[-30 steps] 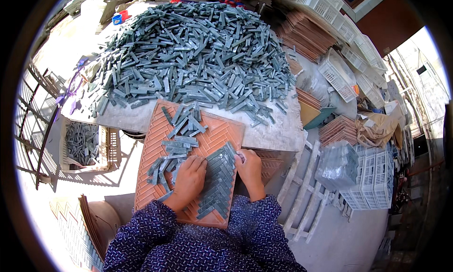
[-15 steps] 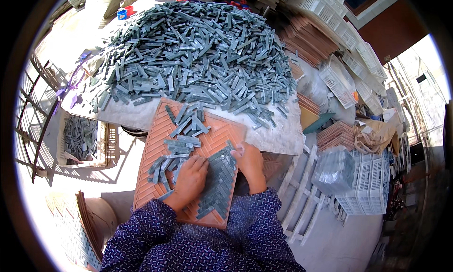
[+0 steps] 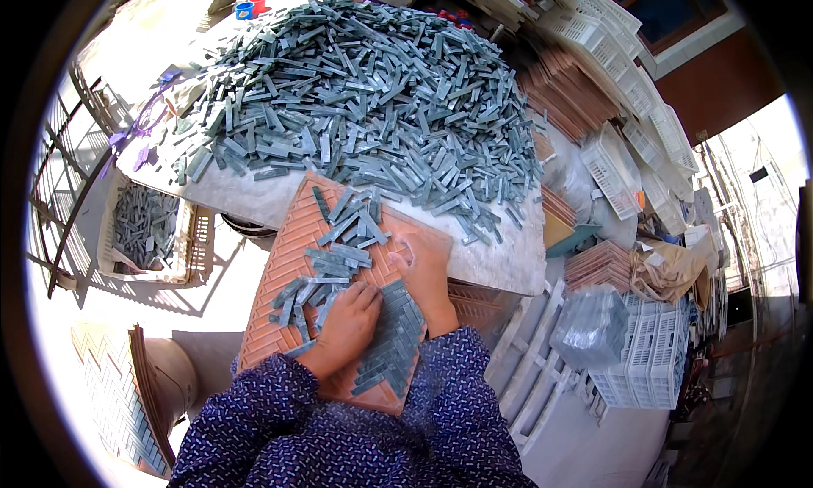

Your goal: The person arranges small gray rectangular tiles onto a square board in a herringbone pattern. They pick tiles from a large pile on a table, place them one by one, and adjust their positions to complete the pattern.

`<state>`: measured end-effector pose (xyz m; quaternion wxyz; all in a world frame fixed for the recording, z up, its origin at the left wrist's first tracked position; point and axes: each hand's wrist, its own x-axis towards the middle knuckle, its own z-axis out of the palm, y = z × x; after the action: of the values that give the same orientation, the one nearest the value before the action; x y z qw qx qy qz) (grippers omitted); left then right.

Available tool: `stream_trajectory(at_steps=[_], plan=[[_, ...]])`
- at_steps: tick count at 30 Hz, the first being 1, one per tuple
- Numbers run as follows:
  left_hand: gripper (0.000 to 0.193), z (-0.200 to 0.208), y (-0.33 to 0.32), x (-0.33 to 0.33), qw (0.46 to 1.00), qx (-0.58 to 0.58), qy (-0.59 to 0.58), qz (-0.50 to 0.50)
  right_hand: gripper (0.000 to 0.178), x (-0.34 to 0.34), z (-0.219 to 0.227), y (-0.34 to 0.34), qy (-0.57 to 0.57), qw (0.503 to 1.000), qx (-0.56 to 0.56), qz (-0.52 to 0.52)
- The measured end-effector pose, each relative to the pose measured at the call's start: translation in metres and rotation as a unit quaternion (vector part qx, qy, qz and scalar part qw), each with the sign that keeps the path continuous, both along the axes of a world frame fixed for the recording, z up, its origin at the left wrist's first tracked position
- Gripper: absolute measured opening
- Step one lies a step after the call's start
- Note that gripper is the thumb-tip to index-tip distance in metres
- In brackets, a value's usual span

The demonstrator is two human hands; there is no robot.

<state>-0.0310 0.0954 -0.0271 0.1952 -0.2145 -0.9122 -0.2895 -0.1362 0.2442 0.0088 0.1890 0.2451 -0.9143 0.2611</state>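
Observation:
An orange herringbone-grooved tray (image 3: 275, 276) lies in front of me, tilted, its far end against the table edge. Dark green stone strips fill part of its right side in a herringbone pattern (image 3: 385, 352). Loose stone strips (image 3: 334, 263) lie in small heaps on its left and upper part. My left hand (image 3: 351, 323) rests between these heaps and the pattern, fingers curled down; whatever they hold is hidden. Above the pattern's upper end is my right hand (image 3: 426, 272), slightly blurred, its fingers bent in a pinch. I cannot make out what is in them.
A big pile of stone strips (image 3: 364, 98) covers the pale table (image 3: 508, 263). At left stands a crate of strips (image 3: 144, 230); below it, another patterned panel (image 3: 110, 386). To the right are a white slatted pallet (image 3: 517, 352), white plastic crates (image 3: 644, 352) and stacked orange trays (image 3: 597, 268).
My right hand has moved up and slightly left, off the pattern's upper right edge. My left hand stays nearly in place on the tray. The whole view has shifted slightly.

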Motion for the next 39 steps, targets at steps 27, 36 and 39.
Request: stream_trajectory(at_steps=[27,36,39], plan=[[0.016,0.01,0.004,-0.045,0.99,0.099,-0.098,-0.009,0.021,0.027,0.008,0.042,-0.123,0.982,-0.146,0.005],[0.014,0.015,0.018,-0.047,0.987,0.113,-0.109,0.028,0.015,0.149,-0.014,0.094,-0.181,0.91,-0.328,-0.178],[0.013,0.015,0.021,-0.05,0.991,0.085,-0.098,0.032,0.013,0.165,-0.026,0.1,-0.192,0.915,-0.306,-0.181]])
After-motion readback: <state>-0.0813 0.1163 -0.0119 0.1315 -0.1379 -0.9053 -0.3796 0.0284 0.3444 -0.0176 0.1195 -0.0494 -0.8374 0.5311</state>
